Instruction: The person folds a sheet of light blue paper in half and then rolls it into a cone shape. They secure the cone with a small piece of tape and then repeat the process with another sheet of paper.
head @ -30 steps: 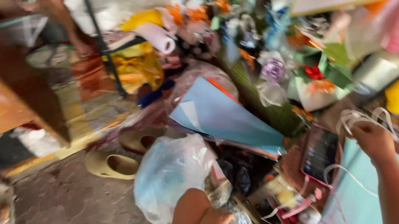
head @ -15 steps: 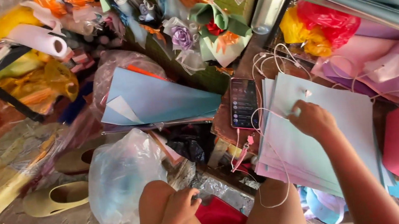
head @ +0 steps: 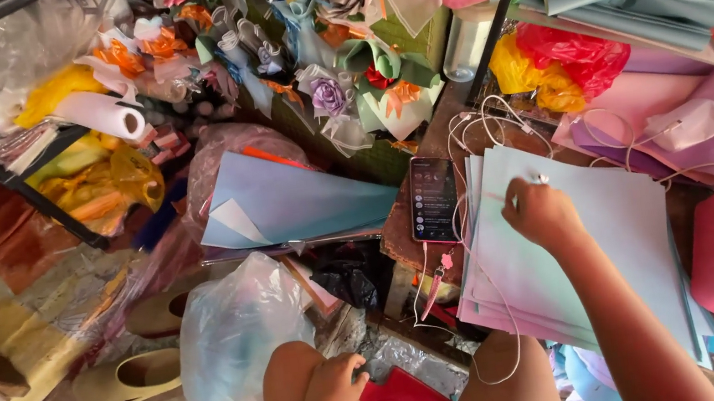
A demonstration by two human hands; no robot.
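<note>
Right grip (head: 541, 213) — smooth pale-blue sheets (head: 609, 264)

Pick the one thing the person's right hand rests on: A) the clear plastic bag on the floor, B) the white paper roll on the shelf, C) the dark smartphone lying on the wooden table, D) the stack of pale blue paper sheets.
D: the right hand lies on top of the stack of pale blue paper sheets, while the dark smartphone sits to the left of the stack, apart from the hand.
</note>
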